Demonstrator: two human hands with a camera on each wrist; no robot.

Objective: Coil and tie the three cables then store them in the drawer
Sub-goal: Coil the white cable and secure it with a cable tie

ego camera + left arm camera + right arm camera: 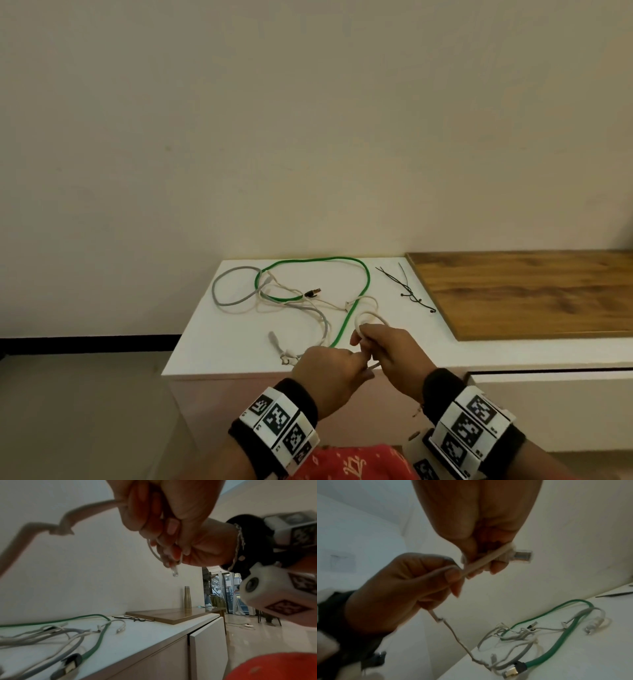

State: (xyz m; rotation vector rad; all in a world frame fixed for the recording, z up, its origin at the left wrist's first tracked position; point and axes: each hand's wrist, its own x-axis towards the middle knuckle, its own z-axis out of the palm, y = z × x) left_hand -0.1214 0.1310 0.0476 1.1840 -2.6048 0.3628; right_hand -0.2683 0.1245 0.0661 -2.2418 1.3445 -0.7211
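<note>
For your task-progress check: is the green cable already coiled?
No, the green cable lies in one loose open loop across the white cabinet top.

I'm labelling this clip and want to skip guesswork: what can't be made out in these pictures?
- How many turns the white cable coil has: in the head view the right hand covers its lower part.
- The left hand grip: seen only from behind in the head view; blurred in the right wrist view.
- The number of black zip ties: too thin and overlapping.
- The drawer: no open one shows in any view.
</note>
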